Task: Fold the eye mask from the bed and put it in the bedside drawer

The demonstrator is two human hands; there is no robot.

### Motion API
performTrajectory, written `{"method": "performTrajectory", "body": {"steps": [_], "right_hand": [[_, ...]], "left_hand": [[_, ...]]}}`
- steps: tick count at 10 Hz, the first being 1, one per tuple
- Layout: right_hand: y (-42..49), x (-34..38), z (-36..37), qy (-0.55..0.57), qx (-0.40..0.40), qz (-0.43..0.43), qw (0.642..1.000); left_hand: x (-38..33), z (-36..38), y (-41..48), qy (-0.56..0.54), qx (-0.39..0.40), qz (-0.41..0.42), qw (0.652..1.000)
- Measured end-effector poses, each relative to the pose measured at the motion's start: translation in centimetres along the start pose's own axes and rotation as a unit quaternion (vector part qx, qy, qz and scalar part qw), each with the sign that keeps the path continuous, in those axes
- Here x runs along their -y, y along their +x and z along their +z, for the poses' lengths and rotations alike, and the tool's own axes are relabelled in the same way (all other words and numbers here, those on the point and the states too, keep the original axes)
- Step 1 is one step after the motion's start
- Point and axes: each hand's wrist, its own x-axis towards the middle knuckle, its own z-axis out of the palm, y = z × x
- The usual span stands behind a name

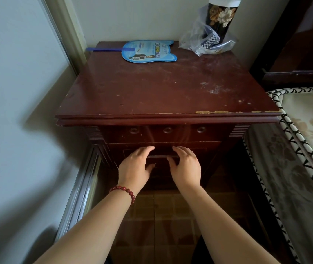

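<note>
A dark red-brown bedside cabinet (167, 88) stands in the corner beside the bed (304, 149). Its lower drawer (193, 149) looks closed, with a dark bar handle (162, 156) across its front. My left hand (135, 165), with a red bead bracelet on the wrist, curls around the handle's left end, fingers above and thumb below. My right hand (185, 165) holds the handle's right end the same way. No eye mask shows in this view.
A blue paper fan (149, 51) and a crumpled clear plastic bag (205, 40) around a black floral canister (221, 18) sit at the back of the cabinet top. A wall and sliding-door frame (79, 189) close in on the left. Tiled floor lies below.
</note>
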Motion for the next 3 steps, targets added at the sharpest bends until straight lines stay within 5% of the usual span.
{"method": "performTrajectory", "body": {"steps": [3], "right_hand": [[-1.6,2.1,-3.5,0.069,0.047,-0.005,0.996]], "left_hand": [[-1.8,-4.3,-0.9,-0.04,0.078,0.052,0.995]]}}
